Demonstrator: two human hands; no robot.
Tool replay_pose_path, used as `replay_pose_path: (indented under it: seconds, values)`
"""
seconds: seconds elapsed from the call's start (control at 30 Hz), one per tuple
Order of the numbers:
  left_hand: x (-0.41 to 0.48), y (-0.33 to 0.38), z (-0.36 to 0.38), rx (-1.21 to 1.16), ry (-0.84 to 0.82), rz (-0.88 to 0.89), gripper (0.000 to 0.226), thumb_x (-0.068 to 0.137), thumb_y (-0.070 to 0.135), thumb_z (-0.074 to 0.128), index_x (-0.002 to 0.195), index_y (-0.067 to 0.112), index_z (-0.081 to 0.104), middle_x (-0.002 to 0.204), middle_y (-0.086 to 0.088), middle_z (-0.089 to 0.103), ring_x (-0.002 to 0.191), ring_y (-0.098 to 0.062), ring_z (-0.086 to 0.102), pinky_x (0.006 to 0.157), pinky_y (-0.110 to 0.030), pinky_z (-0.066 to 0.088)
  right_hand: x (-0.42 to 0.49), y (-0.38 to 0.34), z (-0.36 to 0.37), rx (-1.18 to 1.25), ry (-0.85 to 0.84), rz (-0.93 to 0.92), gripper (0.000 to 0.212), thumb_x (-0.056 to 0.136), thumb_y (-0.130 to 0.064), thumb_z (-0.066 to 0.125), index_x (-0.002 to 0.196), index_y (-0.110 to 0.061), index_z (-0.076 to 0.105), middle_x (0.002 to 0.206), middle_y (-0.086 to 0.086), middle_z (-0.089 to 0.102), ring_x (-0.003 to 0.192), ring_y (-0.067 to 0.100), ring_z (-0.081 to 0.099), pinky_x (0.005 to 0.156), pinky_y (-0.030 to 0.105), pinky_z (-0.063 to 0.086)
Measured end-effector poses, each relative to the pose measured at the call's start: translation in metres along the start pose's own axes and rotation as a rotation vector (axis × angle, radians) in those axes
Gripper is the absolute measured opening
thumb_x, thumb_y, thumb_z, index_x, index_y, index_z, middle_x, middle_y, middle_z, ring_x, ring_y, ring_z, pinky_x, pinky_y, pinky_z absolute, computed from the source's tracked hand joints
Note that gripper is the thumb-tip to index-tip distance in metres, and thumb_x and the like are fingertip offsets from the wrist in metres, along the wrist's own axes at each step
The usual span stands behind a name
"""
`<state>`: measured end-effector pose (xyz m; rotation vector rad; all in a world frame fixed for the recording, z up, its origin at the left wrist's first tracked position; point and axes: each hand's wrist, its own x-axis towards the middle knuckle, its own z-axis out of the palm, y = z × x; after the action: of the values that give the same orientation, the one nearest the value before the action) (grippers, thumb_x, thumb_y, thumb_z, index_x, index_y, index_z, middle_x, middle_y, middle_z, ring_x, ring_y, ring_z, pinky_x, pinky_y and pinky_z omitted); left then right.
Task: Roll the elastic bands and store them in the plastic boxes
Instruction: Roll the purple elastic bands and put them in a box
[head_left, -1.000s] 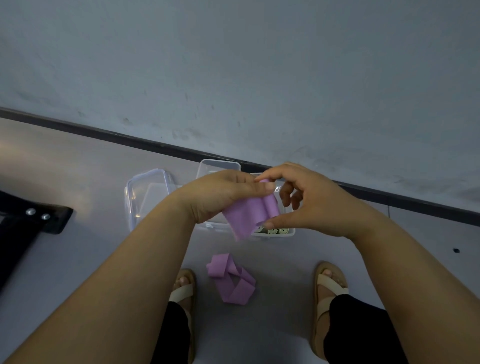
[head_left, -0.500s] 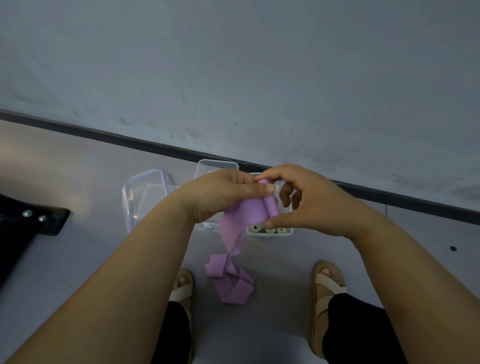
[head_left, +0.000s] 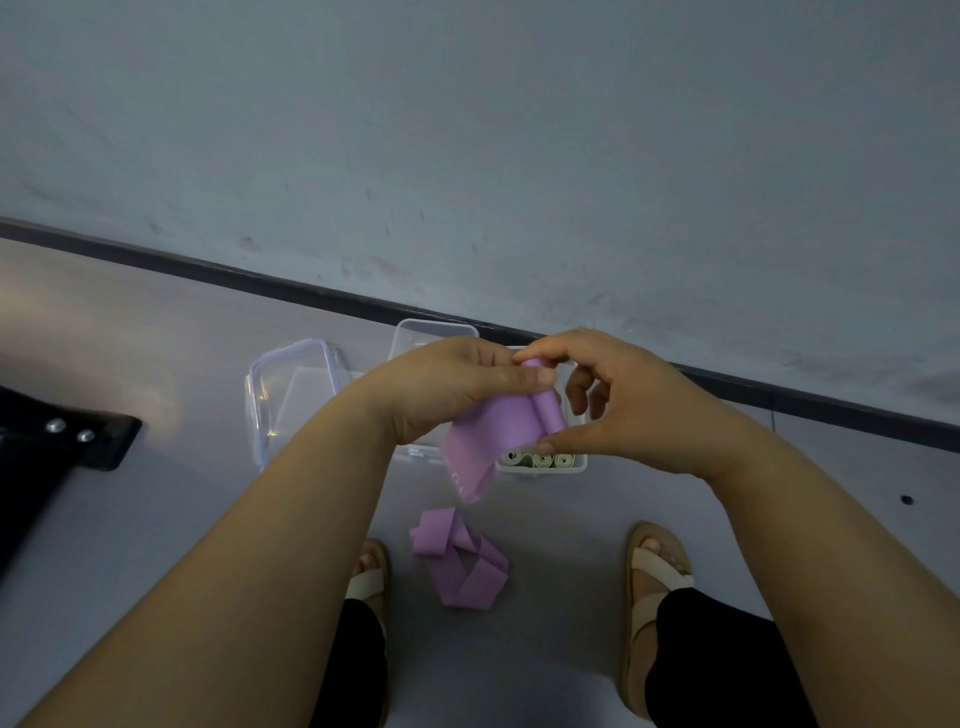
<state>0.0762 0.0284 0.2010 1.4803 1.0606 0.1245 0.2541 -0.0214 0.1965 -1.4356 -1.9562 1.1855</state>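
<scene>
Just right of the frame's centre, both hands hold a purple elastic band in the air above the floor. The left hand grips the partly rolled end, its thumb lying along the top of the roll and its fingers curled underneath. The right hand pinches the same roll from the other side, index finger at the upper end and thumb at the lower, with the remaining fingers loosely bent. From the roll the band hangs down, and its loose tail lies in folded loops on the floor between two sandalled feet.

Behind the hands, near the wall's dark skirting, stand clear plastic boxes: one holds pale green rolled bands, another sits above the left hand, and a clear lid lies to the left.
</scene>
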Motion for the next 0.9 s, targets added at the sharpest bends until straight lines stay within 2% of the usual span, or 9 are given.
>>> replay_pose_path:
  seconds: [0.1,0.2,0.3,0.37,0.47,0.6,0.7,0.83,0.9]
  values:
    - [-0.0016,0.0011,0.0,0.017,-0.023,-0.001,0.042,0.063,0.054,0.073,0.085,0.019,0.075,0.092,-0.004,0.072,0.097,-0.031,0.062,0.096,-0.047,0.044,-0.0012,0.0009,-0.0022,-0.004,-0.021,-0.01,0.059,0.066,-0.02,0.083,0.102,-0.049,0.048,0.102,-0.023,0.049,0.079,0.004,0.05,0.065,0.01,0.045]
    - [-0.002,0.0023,0.0001,0.029,-0.044,0.007,0.033,0.056,0.05,0.067,0.077,0.026,0.075,0.084,0.005,0.072,0.088,-0.02,0.063,0.09,-0.037,0.048,-0.0025,0.0006,-0.0041,-0.004,-0.028,-0.013,0.057,0.064,-0.021,0.084,0.103,-0.047,0.051,0.101,-0.022,0.05,0.08,0.003,0.049,0.068,0.013,0.046]
    - [-0.0023,0.0025,-0.0015,0.011,-0.025,0.016,0.029,0.055,0.049,0.068,0.073,0.028,0.075,0.077,0.01,0.071,0.08,-0.012,0.061,0.083,-0.031,0.048,-0.0026,-0.0013,-0.0051,-0.008,-0.031,-0.024,0.062,0.067,-0.022,0.082,0.108,-0.05,0.046,0.105,-0.021,0.049,0.08,0.002,0.05,0.069,0.014,0.047]
    - [-0.0026,0.0029,-0.0018,0.009,-0.019,0.022,0.027,0.055,0.05,0.067,0.071,0.03,0.075,0.076,0.012,0.071,0.08,-0.012,0.061,0.085,-0.032,0.048,-0.0029,-0.0029,-0.0058,0.002,-0.034,-0.017,0.067,0.067,-0.021,0.082,0.11,-0.051,0.041,0.106,-0.022,0.048,0.08,0.0,0.051,0.069,0.013,0.048]
    - [-0.0021,0.0021,-0.0015,-0.014,-0.019,0.028,0.027,0.055,0.049,0.068,0.072,0.029,0.076,0.079,0.009,0.072,0.078,-0.01,0.062,0.085,-0.033,0.049,-0.0041,-0.0036,-0.0066,0.011,-0.015,-0.023,0.061,0.066,-0.02,0.083,0.105,-0.047,0.045,0.104,-0.023,0.05,0.081,0.002,0.052,0.068,0.014,0.048]
    - [-0.0004,0.0002,0.0007,-0.004,-0.029,0.025,0.034,0.054,0.05,0.071,0.08,0.028,0.076,0.088,0.003,0.073,0.095,-0.026,0.064,0.096,-0.045,0.047,-0.0038,-0.0009,-0.0046,-0.077,-0.008,-0.024,0.053,0.064,-0.023,0.084,0.098,-0.044,0.049,0.099,-0.023,0.048,0.08,0.002,0.05,0.067,0.015,0.048]
    - [0.0004,0.0002,0.001,0.003,0.001,0.017,0.029,0.061,0.046,0.072,0.082,0.027,0.076,0.089,0.004,0.073,0.096,-0.024,0.064,0.096,-0.044,0.047,-0.002,0.0005,-0.0031,-0.105,-0.004,-0.011,0.055,0.065,-0.025,0.083,0.1,-0.048,0.046,0.102,-0.024,0.047,0.08,0.001,0.051,0.066,0.014,0.048]
    - [0.0036,-0.0014,-0.0004,-0.082,0.058,0.048,0.015,0.075,0.031,0.072,0.085,0.021,0.075,0.091,0.0,0.073,0.089,-0.019,0.065,0.089,-0.038,0.05,-0.0021,-0.0033,-0.0052,0.047,-0.023,0.106,0.073,0.059,-0.039,0.081,0.119,-0.047,0.04,0.108,-0.023,0.051,0.086,0.008,0.058,0.075,0.023,0.054]
    - [0.0056,-0.0028,-0.001,-0.174,0.081,0.093,0.023,0.072,0.029,0.074,0.09,0.015,0.075,0.094,-0.006,0.073,0.088,-0.019,0.064,0.09,-0.041,0.049,-0.0028,-0.0057,-0.0057,0.171,0.006,0.179,0.064,0.055,-0.054,0.069,0.113,-0.044,0.044,0.108,-0.018,0.056,0.088,0.01,0.063,0.079,0.028,0.056]
